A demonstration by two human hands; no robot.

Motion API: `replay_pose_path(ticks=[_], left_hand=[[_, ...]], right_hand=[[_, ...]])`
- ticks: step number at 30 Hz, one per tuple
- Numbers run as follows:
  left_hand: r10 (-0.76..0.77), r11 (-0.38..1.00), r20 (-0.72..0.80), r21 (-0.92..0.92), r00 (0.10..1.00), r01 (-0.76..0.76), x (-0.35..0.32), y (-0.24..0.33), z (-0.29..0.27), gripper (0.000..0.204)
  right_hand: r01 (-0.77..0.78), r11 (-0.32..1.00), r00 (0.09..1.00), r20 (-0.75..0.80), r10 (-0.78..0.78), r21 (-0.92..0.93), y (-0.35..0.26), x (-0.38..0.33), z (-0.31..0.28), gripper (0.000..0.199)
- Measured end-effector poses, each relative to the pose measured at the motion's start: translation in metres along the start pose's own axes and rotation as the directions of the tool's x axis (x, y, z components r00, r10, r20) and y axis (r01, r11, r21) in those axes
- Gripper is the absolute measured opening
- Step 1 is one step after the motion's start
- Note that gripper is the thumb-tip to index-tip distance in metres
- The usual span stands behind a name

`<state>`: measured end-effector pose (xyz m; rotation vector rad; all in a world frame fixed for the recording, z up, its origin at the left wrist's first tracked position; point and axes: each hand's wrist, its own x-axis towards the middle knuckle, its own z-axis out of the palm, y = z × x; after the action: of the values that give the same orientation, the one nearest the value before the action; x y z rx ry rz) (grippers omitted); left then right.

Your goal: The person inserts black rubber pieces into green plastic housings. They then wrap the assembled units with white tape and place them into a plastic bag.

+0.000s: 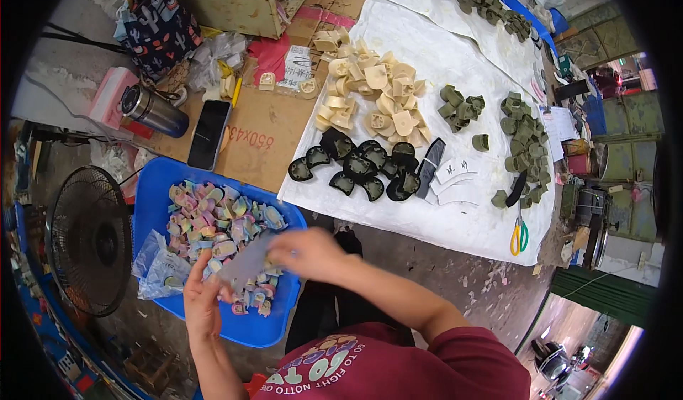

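Over a blue plastic basin (257, 336), my two hands hold a thin grey piece (245, 263), smeared by motion; I cannot tell if it is cloth or plastic film. My right hand (307, 253) reaches in from the right, fingers pinched on its upper end. At the lower end is my left hand (202, 304), thumb and fingers closing on it, the index finger pointing up. Below them the basin holds a heap of small pastel, multicoloured moulded pieces (203, 213). A clear plastic bag (163, 270) lies at the basin's left side.
Right of the basin stands a white-covered table (455, 222) with cream moulded pieces (388, 80), black cupped pieces (359, 164), olive-green pieces (526, 140) and scissors (519, 236). A phone (210, 135) and steel flask (155, 109) rest on cardboard. A fan (89, 240) stands left.
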<state>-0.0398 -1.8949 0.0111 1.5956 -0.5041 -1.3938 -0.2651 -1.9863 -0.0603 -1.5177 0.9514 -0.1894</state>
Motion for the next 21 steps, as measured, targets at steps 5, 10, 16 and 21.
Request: replay_pose_path(ticks=[5, 10, 16, 21], left_hand=[[0.04, 0.995, 0.125, 0.081, 0.991, -0.05, 0.008, 0.009, 0.023, 0.058], [0.036, 0.999, 0.142, 0.005, 0.989, -0.037, 0.013, 0.01, 0.031, 0.057], [0.029, 0.999, 0.18, -0.036, 0.983, -0.023, 0.019, 0.012, 0.03, 0.059], [0.015, 0.99, 0.274, -0.137, 0.962, 0.023, 0.018, 0.018, 0.033, 0.079]], right_hand=[[-0.217, 0.653, 0.619, -0.619, -0.483, -0.726, 0.042, 0.001, -0.115, 0.088], [-0.257, 0.587, 0.809, -0.503, -0.304, -0.768, 0.069, 0.022, -0.138, 0.08], [-0.141, 0.576, 0.775, -0.452, -0.442, -0.805, 0.079, 0.032, -0.164, 0.064], [-0.028, 0.944, 0.789, -0.587, -0.182, -0.329, 0.071, 0.022, -0.186, 0.056]])
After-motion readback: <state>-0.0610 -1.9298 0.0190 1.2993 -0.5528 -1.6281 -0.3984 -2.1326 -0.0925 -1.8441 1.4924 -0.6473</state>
